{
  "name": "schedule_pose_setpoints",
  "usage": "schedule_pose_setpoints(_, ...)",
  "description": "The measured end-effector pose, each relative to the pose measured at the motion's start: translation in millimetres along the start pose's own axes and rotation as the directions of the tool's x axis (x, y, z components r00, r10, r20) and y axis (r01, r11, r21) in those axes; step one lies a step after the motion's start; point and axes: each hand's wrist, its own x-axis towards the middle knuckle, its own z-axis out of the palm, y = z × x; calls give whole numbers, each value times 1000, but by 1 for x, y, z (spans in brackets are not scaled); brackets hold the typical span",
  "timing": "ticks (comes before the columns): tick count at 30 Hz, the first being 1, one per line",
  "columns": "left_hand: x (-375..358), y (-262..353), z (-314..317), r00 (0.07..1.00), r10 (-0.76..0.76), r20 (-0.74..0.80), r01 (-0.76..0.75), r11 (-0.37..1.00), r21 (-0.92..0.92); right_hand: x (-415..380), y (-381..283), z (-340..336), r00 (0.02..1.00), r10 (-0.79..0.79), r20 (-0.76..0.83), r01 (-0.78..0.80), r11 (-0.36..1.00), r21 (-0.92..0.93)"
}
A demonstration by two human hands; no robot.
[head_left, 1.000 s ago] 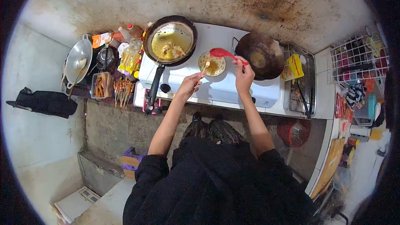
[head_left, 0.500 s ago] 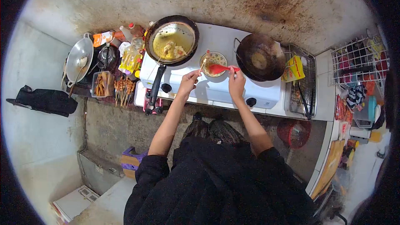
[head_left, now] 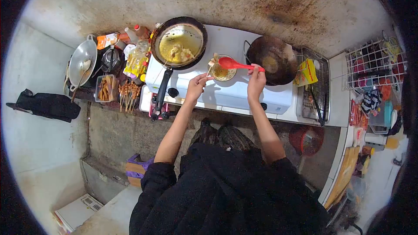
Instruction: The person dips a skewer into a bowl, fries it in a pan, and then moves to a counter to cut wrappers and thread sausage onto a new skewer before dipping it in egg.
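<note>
My left hand [head_left: 197, 86] pinches the stick of a skewer [head_left: 214, 61], whose food end is at the left rim of a patterned bowl [head_left: 224, 79]. In my right hand [head_left: 256, 82] is the handle of a red spoon [head_left: 229, 63], its head over the far part of the bowl. Dark liquid lies in the bowl, which stands on the white stove [head_left: 226, 39]. Left of the bowl, a frying pan [head_left: 200, 28] holds yellowish oil and a clump of frying food [head_left: 178, 54]. To the right sits a dark wok [head_left: 263, 50].
Several meat skewers [head_left: 129, 92] lie left of the stove, beside a plastic container [head_left: 107, 88] of brown food. The frying pan's black handle [head_left: 163, 89] juts over the stove's front edge. A wire rack [head_left: 320, 74] with tongs stands right.
My right hand has moved right and lifted the red spoon up from inside the bowl. The skewer in my left hand has turned slightly, and its food end shows more plainly.
</note>
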Motion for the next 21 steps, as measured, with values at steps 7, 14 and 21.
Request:
schedule_pose_setpoints(7, -8, 3, 11, 997, 10, 75, -10, 1000, -4, -1, -38, 3, 927, -310, 210, 354, 910, -217)
schedule_pose_setpoints(14, -9, 2, 11, 995, -35, 94, 36, 999, -4, -6, -38, -4, 905, -322, 278, 383, 902, -202)
schedule_pose_setpoints(21, -7, 0, 8, 993, -82, 84, 86, 995, -54, -4, -33, -5, 921, -355, 163, 381, 908, -174)
